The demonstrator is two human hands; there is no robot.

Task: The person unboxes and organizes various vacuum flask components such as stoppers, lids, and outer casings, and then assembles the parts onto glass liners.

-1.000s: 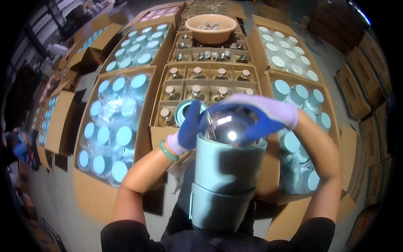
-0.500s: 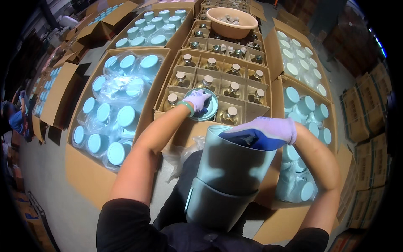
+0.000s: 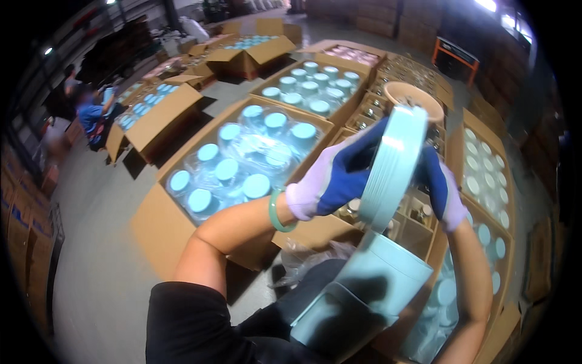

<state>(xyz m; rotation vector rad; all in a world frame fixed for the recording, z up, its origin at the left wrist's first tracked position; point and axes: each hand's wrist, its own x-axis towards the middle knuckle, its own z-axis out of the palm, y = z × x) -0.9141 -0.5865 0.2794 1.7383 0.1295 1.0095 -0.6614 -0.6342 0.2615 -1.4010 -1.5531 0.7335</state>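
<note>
A round, ribbed light-blue plastic lid [image 3: 394,167] is held up edge-on between my two gloved hands. My left hand [image 3: 336,176], in a lilac glove with a blue palm, grips its left side. On the far right side, my right hand [image 3: 444,191] closes on the lid, its fingertips partly hidden behind it. Below the lid, a tall light-blue plastic canister [image 3: 388,267] leans tilted against my lap, its upper end toward the lid. The inside of the canister does not show.
An open carton [image 3: 145,209] of bagged blue-lidded containers stands at the left. Behind the lid is a divided carton [image 3: 418,233] of glass bottles, with a peach basin [image 3: 391,91] beyond. More cartons line the right. Another person [image 3: 91,115] sits far left.
My left hand has lifted the lid off the bottle carton. My right hand has left the canister's mouth and joined it on the lid. The view has swung up and left.
</note>
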